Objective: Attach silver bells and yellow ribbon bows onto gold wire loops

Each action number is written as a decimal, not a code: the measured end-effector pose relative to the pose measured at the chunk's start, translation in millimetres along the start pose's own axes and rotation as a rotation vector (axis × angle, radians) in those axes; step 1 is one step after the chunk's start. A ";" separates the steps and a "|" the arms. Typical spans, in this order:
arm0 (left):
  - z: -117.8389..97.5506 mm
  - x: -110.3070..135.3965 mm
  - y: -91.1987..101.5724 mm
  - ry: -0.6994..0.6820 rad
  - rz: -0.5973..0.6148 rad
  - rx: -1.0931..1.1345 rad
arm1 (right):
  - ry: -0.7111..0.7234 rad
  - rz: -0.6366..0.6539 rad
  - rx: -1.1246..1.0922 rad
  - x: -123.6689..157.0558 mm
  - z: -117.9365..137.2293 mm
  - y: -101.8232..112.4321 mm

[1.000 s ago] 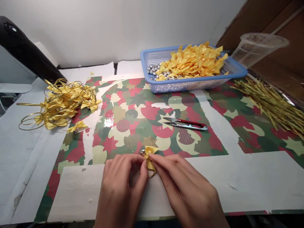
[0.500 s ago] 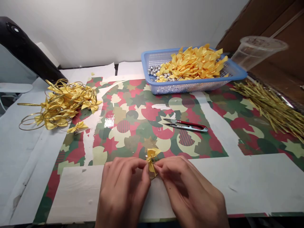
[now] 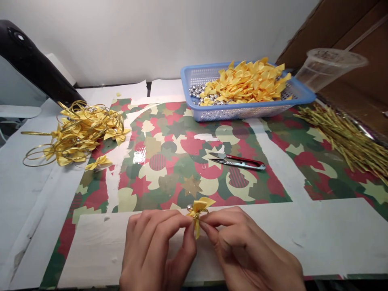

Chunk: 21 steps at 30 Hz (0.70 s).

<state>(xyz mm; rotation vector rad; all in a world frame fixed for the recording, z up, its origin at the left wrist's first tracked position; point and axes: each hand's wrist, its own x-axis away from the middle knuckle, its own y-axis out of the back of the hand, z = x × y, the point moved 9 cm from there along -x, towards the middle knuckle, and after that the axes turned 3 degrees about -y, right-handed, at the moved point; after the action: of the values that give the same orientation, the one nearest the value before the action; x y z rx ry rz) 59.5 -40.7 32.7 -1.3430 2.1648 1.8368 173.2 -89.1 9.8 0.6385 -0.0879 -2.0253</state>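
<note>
Between my two hands, near the table's front edge, is a yellow ribbon bow (image 3: 200,207) with a small silver bell (image 3: 189,208) at its left side and gold cord around its middle. My left hand (image 3: 159,246) pinches the bow from the left with thumb and forefinger. From the right, my right hand (image 3: 250,244) pinches at the bow's middle, where the gold cord is; the fingertips partly hide what exactly they grip. Beyond the hands, a pair of thread snips (image 3: 238,161) lies on the patterned paper.
At the left is a pile of finished-looking yellow bows (image 3: 87,133) with gold cord loops. A blue basket (image 3: 251,108) of yellow bows and silver bells stands at the back. Gold cords (image 3: 348,139) lie at the right by a clear plastic cup (image 3: 327,68). A black stand (image 3: 36,60) rises back left.
The bow has turned and tilted, so its loops now point to the upper right and the bell shows at left. Both hands have lowered slightly, still pinching.
</note>
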 end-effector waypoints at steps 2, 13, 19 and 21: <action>-0.8 0.5 0.8 -0.015 -0.006 -0.011 | -0.008 -0.006 -0.006 0.0 0.1 -0.6; -6.6 1.0 1.7 -0.121 0.000 -0.060 | -0.100 -0.086 -0.023 3.5 -3.9 1.3; -7.1 1.3 3.7 -0.122 -0.010 -0.059 | -0.193 -0.147 -0.043 8.0 -11.8 5.9; -6.5 1.9 4.1 -0.114 -0.022 -0.067 | -0.178 -0.151 -0.102 6.9 -10.6 6.6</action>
<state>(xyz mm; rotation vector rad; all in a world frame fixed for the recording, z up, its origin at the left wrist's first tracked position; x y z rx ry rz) 59.2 -47.3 37.0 -1.2339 2.0429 1.9439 180.7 -96.2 0.1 0.4105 -0.0424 -2.2142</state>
